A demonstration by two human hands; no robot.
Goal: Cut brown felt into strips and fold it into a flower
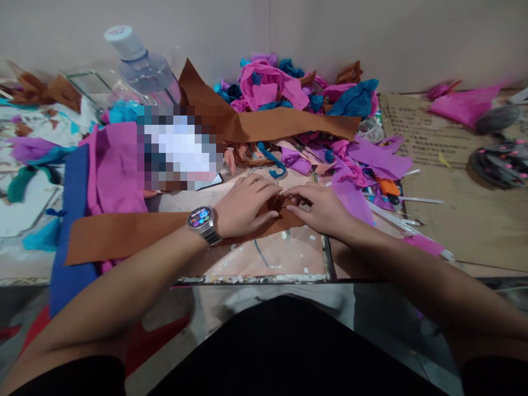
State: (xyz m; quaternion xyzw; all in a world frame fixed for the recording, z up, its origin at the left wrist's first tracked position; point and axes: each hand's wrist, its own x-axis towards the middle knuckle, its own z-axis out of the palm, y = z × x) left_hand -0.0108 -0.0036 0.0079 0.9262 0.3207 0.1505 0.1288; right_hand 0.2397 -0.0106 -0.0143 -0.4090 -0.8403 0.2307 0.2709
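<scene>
A long brown crepe paper strip (124, 235) lies across the near part of the table and runs under my left forearm to my fingers. My left hand (249, 204), with a watch (201, 218) on the wrist, is curled over the strip, its thumb and fingers closed on the paper. Close beside it on the right, my right hand (317, 206) has its thumb and forefinger bent in at the strip's end, gripping it. Between the two hands the paper looks folded or creased; my fingers hide part of it. A second brown strip (289, 124) lies behind them.
Pink, purple and blue crumpled crepe paper (272, 85) heaps at the back. A clear bottle (144, 71) with a white cap stands back left. Blue sheet (74, 220) hangs over the left front edge. Cardboard (449, 220) lies right, bearing a dark pincushion-like object (501, 162) with pink dots.
</scene>
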